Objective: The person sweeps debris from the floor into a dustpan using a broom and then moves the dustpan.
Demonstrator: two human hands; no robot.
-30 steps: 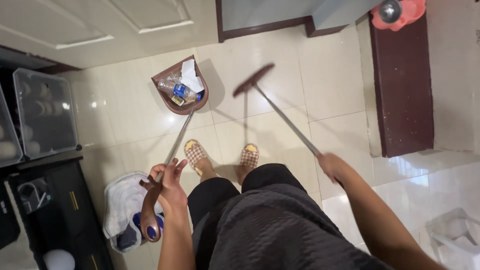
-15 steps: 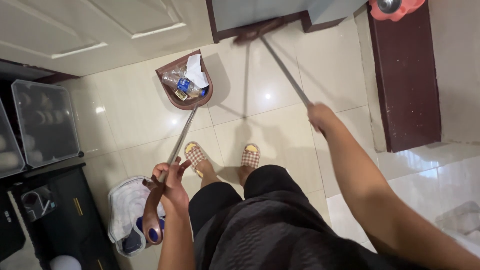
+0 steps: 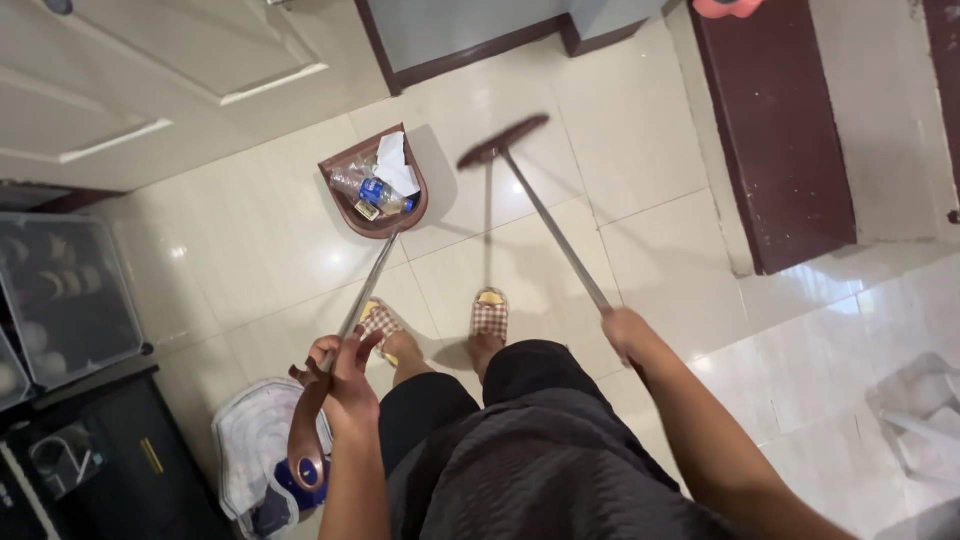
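My left hand grips the brown handle of a long-handled dustpan that rests on the tiled floor ahead of my feet. The pan holds a crushed plastic bottle and white paper. My right hand holds the metal pole of a broom; its brown head lies on the floor just right of the dustpan. My feet in checked slippers stand between the two poles.
A white door closes off the far left. A dark brown threshold runs along the right. Clear shoe boxes and a black cabinet stand at the left, with a white bag by my left leg.
The broom head has swept back from the far doorway toward the dustpan. My right hand came nearer to my body. The left hand and dustpan stay in place.
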